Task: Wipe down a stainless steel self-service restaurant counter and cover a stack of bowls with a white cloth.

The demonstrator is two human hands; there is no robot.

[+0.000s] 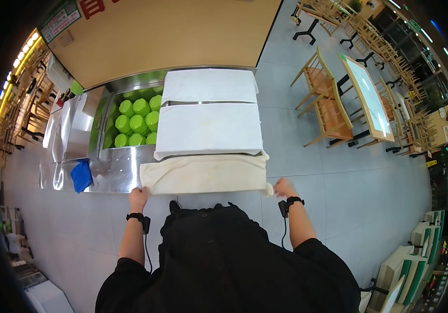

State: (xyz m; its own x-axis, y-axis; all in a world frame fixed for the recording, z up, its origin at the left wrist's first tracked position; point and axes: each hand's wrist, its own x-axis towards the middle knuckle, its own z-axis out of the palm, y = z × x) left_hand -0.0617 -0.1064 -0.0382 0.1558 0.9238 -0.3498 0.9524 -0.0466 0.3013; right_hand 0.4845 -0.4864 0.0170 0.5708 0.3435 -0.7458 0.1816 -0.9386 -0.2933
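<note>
A cream cloth (204, 174) lies along the front edge of the steel counter. My left hand (138, 197) pinches its front left corner. At the other end, my right hand (285, 187) is beside the cloth's hanging right corner; whether the fingers grip it is unclear. Behind the cream cloth, a larger white cloth (210, 129) and another white cloth (210, 86) cover the counter, with a narrow gap of metal showing between them. Green cups (138, 123) stand in rows in a steel well to the left of the cloths.
A crumpled blue cloth (81, 177) rests on the steel counter's front left (118, 168). Behind the counter rises a tan panel (169, 35). Wooden chairs (331, 113) and a table (368, 98) stand to the right on the grey tiled floor.
</note>
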